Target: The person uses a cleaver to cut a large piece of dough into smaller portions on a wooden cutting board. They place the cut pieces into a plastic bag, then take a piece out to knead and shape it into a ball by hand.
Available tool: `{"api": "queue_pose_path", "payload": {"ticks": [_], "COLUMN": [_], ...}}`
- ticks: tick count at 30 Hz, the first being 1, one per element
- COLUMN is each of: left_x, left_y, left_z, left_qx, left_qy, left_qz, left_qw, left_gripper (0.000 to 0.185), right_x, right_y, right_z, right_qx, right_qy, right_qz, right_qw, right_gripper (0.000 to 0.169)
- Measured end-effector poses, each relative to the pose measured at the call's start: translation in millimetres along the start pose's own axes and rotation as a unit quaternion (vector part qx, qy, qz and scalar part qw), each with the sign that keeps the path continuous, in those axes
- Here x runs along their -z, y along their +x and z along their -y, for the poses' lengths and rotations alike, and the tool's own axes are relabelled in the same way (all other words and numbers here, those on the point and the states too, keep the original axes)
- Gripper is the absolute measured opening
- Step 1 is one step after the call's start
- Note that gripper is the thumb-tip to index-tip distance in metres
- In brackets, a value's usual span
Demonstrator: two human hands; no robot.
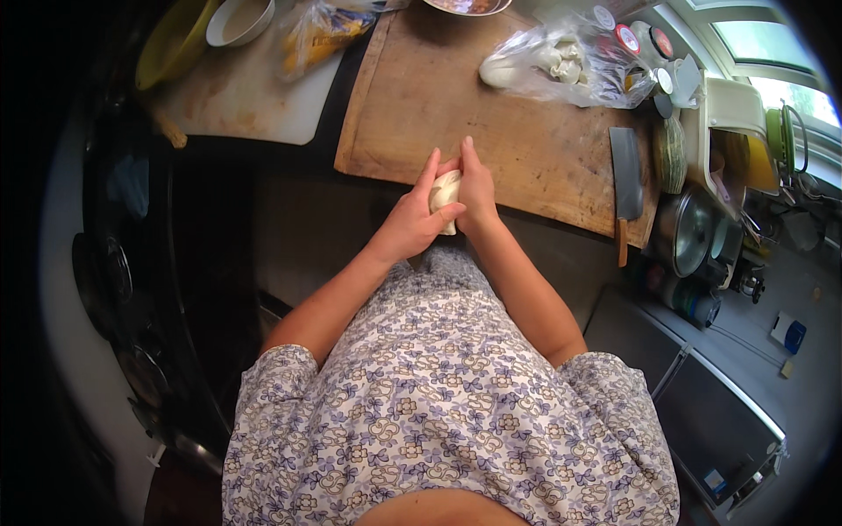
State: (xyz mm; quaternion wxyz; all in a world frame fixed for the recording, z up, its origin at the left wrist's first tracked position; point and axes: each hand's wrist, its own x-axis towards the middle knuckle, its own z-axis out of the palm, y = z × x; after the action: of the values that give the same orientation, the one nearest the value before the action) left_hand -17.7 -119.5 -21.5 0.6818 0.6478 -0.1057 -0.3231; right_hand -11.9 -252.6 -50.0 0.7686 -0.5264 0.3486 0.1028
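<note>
A pale piece of dough [445, 191] is held between my two hands, just over the front edge of a large wooden board [414, 98]. My left hand [416, 214] grips it from the left, with the thumb laid across its lower part. My right hand [478, 191] presses against its right side, fingers pointing away from me. Behind the hands, towards the back right of the board, white garlic-like bulbs [567, 62] lie in a clear plastic bag [602, 85]. A cleaver [626, 174] with a wooden handle rests at the board's right end.
At the left, a white cutting board [263, 108] holds a white bowl [240, 21], a yellow-green bowl [172, 46] and a bag with yellow contents [322, 39]. Lidded jars [627, 39], a striped green gourd [671, 154] and a metal pot [692, 233] stand along the right side.
</note>
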Motion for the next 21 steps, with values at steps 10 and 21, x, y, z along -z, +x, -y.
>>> {"api": "queue_pose_path", "payload": {"ticks": [10, 21], "left_x": [-3.1, -2.5], "left_y": [48.9, 74.8], "left_z": [-9.3, -3.8], "left_qx": [0.055, 0.105], "left_qy": [-0.203, -0.397], "left_qz": [0.011, 0.056], "left_qw": [0.977, 0.91], "left_gripper": [0.067, 0.054], "right_x": [33.1, 92.6], "right_y": [-14.4, 12.9], "right_z": [29.0, 157.3], "right_qx": [0.199, 0.355], "right_qy": [-0.185, -0.14], "right_qz": [0.061, 0.002], "right_qw": [0.961, 0.924], "right_gripper": [0.046, 0.029]}}
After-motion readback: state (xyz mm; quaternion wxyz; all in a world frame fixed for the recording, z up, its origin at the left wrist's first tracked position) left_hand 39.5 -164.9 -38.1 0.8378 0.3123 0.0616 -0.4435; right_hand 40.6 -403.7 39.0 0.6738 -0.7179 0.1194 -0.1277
